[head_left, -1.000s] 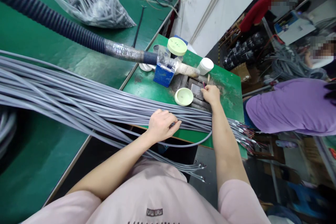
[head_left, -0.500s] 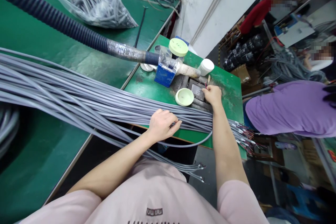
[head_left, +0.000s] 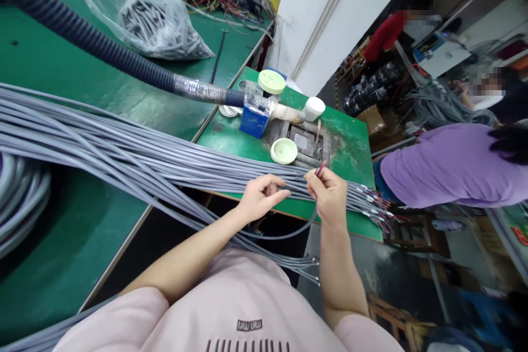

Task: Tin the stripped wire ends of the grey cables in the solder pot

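Note:
My right hand point(head_left: 328, 192) pinches the end of one grey cable point(head_left: 311, 224), whose thin red and dark wires point(head_left: 320, 167) stick up past the fingertips. That cable hangs in a loop below the hand. My left hand point(head_left: 264, 195) is at the near side of a thick bundle of grey cables point(head_left: 206, 166), fingers loosely bent, thumb apart, and nothing visible in it. Just beyond the right hand lies a pale green shallow dish point(head_left: 284, 151). Behind it, a metal pot point(head_left: 303, 142) is set in a dirty square frame, with a thin stick point(head_left: 319, 131) at its right.
A ribbed black hose point(head_left: 136, 60) crosses from upper left to a blue block point(head_left: 253, 121). A white tub point(head_left: 314, 108) and a lidded jar point(head_left: 271, 82) stand behind. A plastic bag point(head_left: 152, 22) holds cut cable pieces. A person in purple point(head_left: 437, 165) is at the right.
My right hand has come back from the metal pot towards me, bringing the cable end over the bundle. My left hand has shifted slightly right. The camera view has turned a little.

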`<act>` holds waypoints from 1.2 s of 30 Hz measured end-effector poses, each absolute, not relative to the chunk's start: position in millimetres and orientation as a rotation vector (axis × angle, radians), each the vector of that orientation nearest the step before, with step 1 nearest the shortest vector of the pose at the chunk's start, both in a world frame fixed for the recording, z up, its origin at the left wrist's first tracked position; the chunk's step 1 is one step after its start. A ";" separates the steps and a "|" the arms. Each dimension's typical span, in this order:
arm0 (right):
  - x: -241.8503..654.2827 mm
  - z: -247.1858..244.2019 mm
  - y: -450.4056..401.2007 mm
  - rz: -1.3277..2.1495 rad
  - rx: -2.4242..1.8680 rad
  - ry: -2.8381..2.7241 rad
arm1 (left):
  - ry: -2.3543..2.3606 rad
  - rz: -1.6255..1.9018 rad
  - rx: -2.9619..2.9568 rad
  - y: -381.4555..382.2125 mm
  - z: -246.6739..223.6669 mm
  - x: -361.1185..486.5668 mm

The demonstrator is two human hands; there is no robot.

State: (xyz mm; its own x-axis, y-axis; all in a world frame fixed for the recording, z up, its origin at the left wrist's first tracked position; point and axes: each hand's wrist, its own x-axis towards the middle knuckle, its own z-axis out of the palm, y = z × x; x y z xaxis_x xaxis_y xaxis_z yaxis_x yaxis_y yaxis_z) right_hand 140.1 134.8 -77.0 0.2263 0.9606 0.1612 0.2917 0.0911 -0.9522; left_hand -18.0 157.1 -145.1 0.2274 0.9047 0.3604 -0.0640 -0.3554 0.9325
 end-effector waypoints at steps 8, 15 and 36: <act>119.2 -96.5 103.0 0.944 -1.363 -1.172 | 0.602 1.138 0.770 129.8 -142.5 12.2; 122.2 -87.4 92.7 1.077 -1.368 -1.320 | 0.523 1.088 0.625 131.4 -120.6 3.4; 133.9 -100.8 71.0 0.842 -1.505 -1.604 | 0.557 0.959 0.759 119.6 -137.3 0.1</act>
State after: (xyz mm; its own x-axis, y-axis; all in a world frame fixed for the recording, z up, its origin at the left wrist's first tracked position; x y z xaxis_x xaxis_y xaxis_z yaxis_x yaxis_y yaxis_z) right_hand 133.9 71.0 -100.8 -0.0094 0.9957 0.0921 0.4893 0.0849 -0.8680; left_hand 0.1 119.6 -137.3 0.4724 0.8766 -0.0915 -0.5136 0.3582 0.7797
